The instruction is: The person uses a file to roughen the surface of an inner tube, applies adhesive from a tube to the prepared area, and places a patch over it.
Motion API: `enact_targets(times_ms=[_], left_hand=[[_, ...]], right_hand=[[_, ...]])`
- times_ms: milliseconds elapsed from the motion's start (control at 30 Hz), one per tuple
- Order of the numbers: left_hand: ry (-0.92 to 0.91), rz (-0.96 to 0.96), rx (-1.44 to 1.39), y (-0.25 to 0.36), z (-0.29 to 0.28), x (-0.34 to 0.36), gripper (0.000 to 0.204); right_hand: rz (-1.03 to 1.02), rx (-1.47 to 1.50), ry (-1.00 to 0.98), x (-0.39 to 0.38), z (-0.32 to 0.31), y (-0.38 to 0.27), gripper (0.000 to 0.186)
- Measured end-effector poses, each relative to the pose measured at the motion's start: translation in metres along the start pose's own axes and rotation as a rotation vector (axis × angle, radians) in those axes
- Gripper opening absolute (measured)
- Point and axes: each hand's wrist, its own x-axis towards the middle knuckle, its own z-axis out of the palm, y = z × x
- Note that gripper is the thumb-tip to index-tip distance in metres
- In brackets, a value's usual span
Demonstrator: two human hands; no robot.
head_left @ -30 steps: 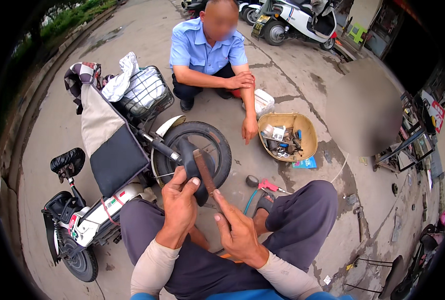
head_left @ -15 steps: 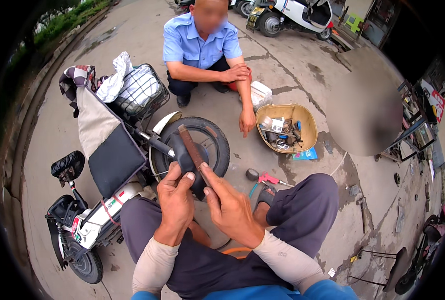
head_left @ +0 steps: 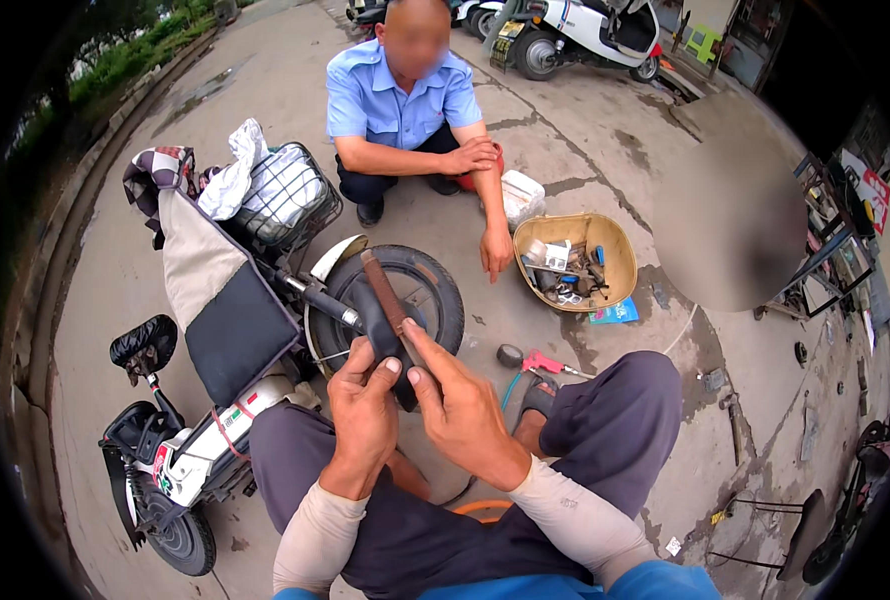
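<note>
Just on the near side of the wheel (head_left: 450,300), the left hand (head_left: 363,408) has its fingers pinching black rubber (head_left: 376,318); the right hand's (head_left: 465,415) fingers clasp the brown file (head_left: 385,292) over it, long axis slanting, tip pointing away and leftward across the wheel!

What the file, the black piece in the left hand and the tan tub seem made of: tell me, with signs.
The file looks like rusted steel, matte, going by its brown, ridged face. The black piece is probably rubber: dull, smooth, softly rounded. The tan tub seems plastic with slight sheen, judging by its thin, even wall, though that's uncertain.
</note>
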Motion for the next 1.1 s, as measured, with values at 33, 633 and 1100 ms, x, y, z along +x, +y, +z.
enact_targets(times_ms=[33,633,1100], left_hand=[[0.036,0.015,-0.004,0.001,0.002,0.0,0.036],[-0.04,-0.015,0.099,-0.005,-0.014,0.0,0.033],[-0.074,-0.043,0.268,0.001,-0.004,0.001,0.031]], right_hand=[[-0.008,0.001,0.004,-0.001,-0.002,-0.001,0.052],[-0.017,0.002,-0.02,-0.061,-0.014,-0.005,0.054],[0.017,-0.077,-0.024,-0.041,-0.009,-0.007,0.058]])
